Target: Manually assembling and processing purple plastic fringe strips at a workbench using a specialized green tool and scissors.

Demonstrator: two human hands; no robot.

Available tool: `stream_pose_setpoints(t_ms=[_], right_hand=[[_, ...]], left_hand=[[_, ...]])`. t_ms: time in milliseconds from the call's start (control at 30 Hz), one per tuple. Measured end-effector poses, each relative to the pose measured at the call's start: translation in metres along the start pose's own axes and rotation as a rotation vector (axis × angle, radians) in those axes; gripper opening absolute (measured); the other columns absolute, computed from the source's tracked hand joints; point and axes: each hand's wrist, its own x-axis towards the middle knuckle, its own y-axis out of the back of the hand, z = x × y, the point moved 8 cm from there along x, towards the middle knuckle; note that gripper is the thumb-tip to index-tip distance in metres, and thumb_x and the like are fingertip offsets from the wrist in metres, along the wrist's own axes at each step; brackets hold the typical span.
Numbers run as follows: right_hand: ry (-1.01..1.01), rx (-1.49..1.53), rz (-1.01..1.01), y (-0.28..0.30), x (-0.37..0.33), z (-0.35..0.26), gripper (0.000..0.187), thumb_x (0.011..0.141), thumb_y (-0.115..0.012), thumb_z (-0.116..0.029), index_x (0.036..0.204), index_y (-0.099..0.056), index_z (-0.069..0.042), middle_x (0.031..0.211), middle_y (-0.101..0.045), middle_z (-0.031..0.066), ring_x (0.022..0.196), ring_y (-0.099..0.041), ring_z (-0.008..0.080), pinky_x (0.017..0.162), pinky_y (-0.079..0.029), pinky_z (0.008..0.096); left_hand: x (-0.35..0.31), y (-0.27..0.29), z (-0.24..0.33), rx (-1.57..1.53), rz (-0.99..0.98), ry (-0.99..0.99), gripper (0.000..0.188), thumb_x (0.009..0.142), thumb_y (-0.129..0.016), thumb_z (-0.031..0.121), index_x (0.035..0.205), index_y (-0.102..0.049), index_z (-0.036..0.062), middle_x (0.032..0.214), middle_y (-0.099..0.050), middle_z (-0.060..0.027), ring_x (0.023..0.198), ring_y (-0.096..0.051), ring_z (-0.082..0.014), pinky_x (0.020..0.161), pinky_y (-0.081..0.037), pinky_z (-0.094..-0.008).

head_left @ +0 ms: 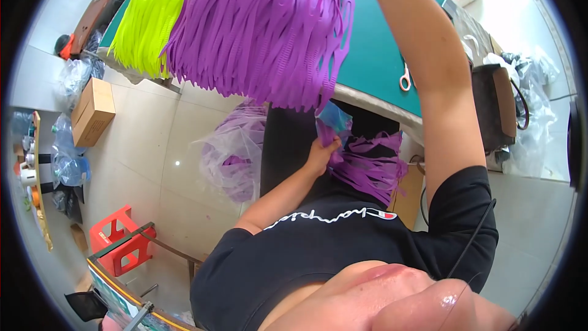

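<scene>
My left hand (321,156) is closed round a bundle of purple straps (370,175) over my lap. Its loose ends fan out to the right, and a bluish, shiny piece (335,115) shows at its upper end. Just beyond, a thick pile of long purple straps (257,30), some with slots and rows of small holes, hangs over the table's near edge. Yellow-green straps (153,18) lie to its left. My right forearm (422,18) reaches across the table and leaves the picture at the top, so that hand is out of sight.
Pink-handled scissors (405,79) lie on the green table (380,43). A clear bag of purple straps (236,153) is on the floor left of my legs. Farther left are a cardboard box (93,112) and a red stool (122,239). A dark bag (493,107) stands at the right.
</scene>
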Motion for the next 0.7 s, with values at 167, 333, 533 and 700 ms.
stream_pose_setpoints(t_ms=[167,333,533,700], right_hand=[[0.194,0.428,-0.175,-0.107,0.018,-0.011,0.033,0.082,-0.060,-0.024,0.112,-0.063,-0.010,0.109,-0.064,0.0131,0.101,-0.060,0.0270,0.084,-0.049,0.0377],[-0.244,0.917,0.287,-0.045,-0.043,0.011,0.031,0.080,-0.068,-0.027,0.092,-0.063,0.001,0.076,-0.065,0.0189,0.068,-0.063,0.0273,0.064,-0.050,0.0377],[0.178,1.469,-0.161,0.079,-0.233,0.008,0.041,0.091,-0.059,-0.043,0.079,-0.048,-0.006,0.092,-0.060,0.0066,0.081,-0.050,0.0138,0.074,-0.041,0.0256],[0.018,1.740,-0.357,0.076,-0.387,0.019,0.046,0.097,-0.047,-0.045,0.076,-0.042,-0.004,0.088,-0.061,0.0127,0.074,-0.053,0.0148,0.068,-0.045,0.0276]], left_hand=[[0.002,-0.009,0.002,-0.010,-0.067,0.008,0.013,0.086,-0.067,0.008,0.096,-0.060,0.0073,0.086,-0.061,-0.0020,0.076,-0.056,-0.0100,0.064,-0.046,-0.0239],[-0.004,0.007,0.003,-0.072,0.000,0.093,0.010,0.087,-0.066,0.008,0.095,-0.060,0.0063,0.086,-0.060,-0.0007,0.081,-0.057,-0.0109,0.075,-0.044,-0.0252],[-0.009,-0.004,0.016,-0.239,0.029,0.180,0.028,0.085,-0.059,0.006,0.113,-0.053,0.0054,0.101,-0.059,-0.0070,0.092,-0.059,-0.0175,0.081,-0.047,-0.0290],[-0.045,-0.044,0.078,-0.005,-0.226,0.141,0.056,0.075,-0.054,-0.007,0.129,-0.043,0.0022,0.110,-0.057,-0.0128,0.099,-0.059,-0.0220,0.088,-0.046,-0.0312]])
